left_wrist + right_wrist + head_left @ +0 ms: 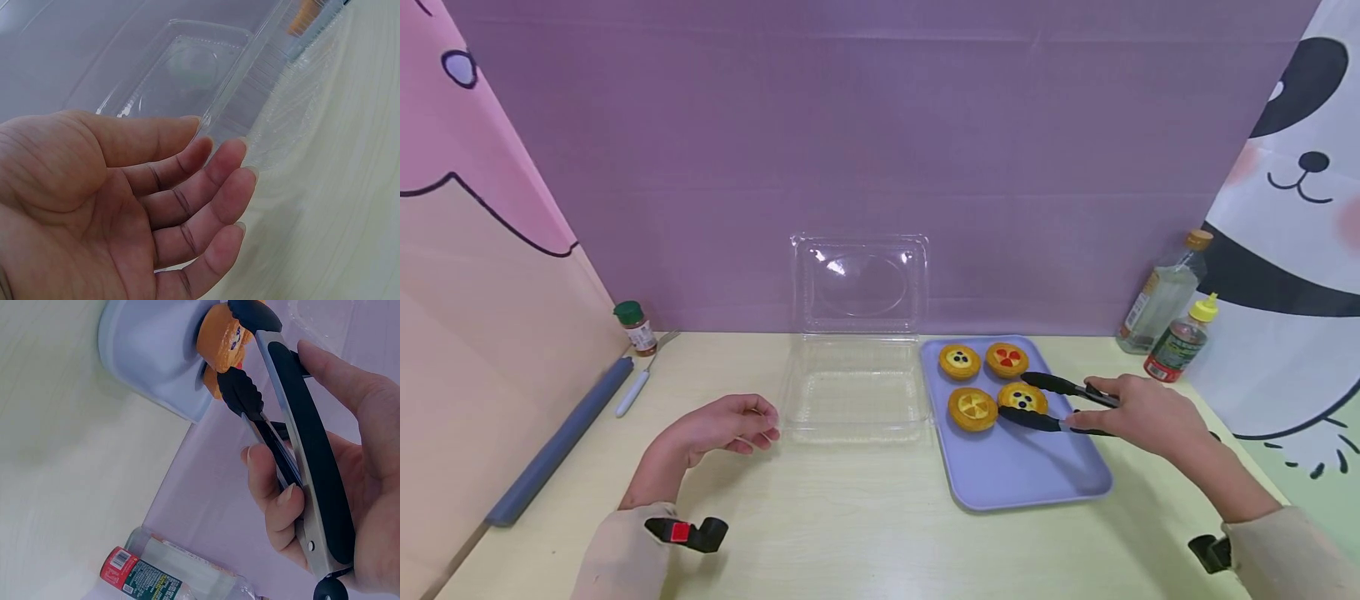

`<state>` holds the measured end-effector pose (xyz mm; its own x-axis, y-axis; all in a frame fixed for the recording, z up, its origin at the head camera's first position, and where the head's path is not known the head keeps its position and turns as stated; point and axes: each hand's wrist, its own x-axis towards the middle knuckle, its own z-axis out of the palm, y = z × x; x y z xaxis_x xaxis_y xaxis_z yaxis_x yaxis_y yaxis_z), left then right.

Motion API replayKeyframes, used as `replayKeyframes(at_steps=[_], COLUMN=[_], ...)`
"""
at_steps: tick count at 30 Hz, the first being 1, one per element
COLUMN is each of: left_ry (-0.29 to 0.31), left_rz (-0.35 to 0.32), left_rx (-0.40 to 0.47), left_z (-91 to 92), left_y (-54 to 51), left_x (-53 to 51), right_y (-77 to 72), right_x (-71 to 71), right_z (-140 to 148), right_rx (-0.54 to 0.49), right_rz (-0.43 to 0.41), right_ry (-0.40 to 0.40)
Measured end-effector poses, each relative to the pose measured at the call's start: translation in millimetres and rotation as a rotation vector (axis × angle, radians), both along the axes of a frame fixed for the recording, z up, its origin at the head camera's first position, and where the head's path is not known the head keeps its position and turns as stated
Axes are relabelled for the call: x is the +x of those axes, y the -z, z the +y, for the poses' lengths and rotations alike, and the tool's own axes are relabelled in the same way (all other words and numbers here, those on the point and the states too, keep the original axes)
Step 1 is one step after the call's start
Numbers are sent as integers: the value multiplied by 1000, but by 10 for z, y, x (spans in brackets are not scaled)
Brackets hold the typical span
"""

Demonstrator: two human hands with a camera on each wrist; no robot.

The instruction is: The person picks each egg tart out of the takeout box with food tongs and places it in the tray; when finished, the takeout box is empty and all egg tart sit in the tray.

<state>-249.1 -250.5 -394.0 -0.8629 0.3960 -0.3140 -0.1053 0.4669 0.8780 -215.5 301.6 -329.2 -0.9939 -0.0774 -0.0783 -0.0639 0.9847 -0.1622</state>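
Observation:
My right hand [1142, 417] grips black-and-silver tongs [309, 450], their tips spread on either side of an egg tart with dark berries [1024, 398]. That tart sits on a lavender tray [1022, 475] with three others: one with dark dots [959, 362], one with red pieces [1007, 359] and one with yellow wedges [973, 409]. Left of the tray stands a clear plastic box [861, 392], its lid [861, 283] raised at the back. Beside the box's left edge my left hand [730, 425] hovers with loosely curved fingers, holding nothing; whether it touches the box I cannot tell.
A glass bottle with a cork-coloured cap [1161, 296] and a yellow-capped bottle [1178, 343] stand at the back right. On the left are a green-capped jar [636, 328], a white-handled utensil [634, 393] and a long blue-grey roll [561, 442].

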Motion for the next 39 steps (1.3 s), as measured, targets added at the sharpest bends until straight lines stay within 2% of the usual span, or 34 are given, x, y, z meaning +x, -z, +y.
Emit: replayKeyframes(at_steps=[12,22,28,33,39], left_ry=[1,-1,2,4,6], left_rz=[8,2,6,12,8], left_rx=[-12,-13,-8,-5,-10], left_z=[2,3,-3,-1,9], left_y=[0,-1,-10,-15,-13], left_x=[-2,-15,-9,-3,-2], right_y=[-84,-347,-469,-415,-197], right_x=[78,97,99,82,47], right_z=[64,217,374,513,694], right_rx=[19,6,-28,-95,-124], right_rz=[64,27,72,90,77], right_ry=[-8,4,39,79,129])
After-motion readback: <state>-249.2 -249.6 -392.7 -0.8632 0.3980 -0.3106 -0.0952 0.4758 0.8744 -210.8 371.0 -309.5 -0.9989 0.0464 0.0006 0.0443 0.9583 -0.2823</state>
